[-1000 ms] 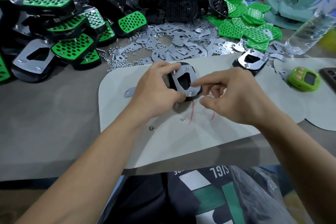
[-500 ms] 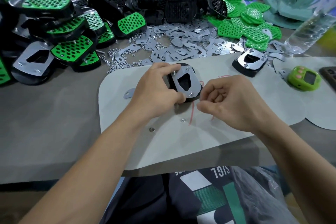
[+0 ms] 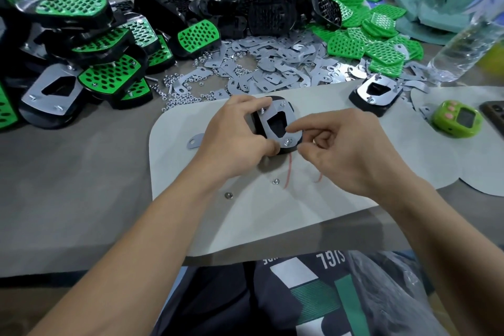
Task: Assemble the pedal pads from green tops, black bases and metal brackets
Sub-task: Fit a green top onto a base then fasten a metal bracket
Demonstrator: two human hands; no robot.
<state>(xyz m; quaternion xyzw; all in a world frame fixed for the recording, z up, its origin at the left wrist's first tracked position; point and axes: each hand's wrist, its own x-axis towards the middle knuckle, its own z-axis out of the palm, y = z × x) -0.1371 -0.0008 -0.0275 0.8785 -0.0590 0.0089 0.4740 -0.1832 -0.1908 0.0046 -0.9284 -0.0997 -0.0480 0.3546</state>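
Right of the heap of finished pads (image 3: pixel 109 73), the left hand (image 3: pixel 234 139) grips the pedal pad (image 3: pixel 293 112), which lies mid-way along the pale mat (image 3: pixel 191 213) with its metal bracket (image 3: pixel 289 120) upward, while the right hand (image 3: pixel 351 153) closes forefinger and thumb at its near corner, seemingly pinching the nut (image 3: pixel 288 141).

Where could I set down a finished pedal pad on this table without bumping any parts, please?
Bare table left of the pale mat, nearer than the pile of finished pads, is free. So is the mat's near strip between the forearms, past two loose nuts. The far side is crowded with brackets, black bases and green tops.
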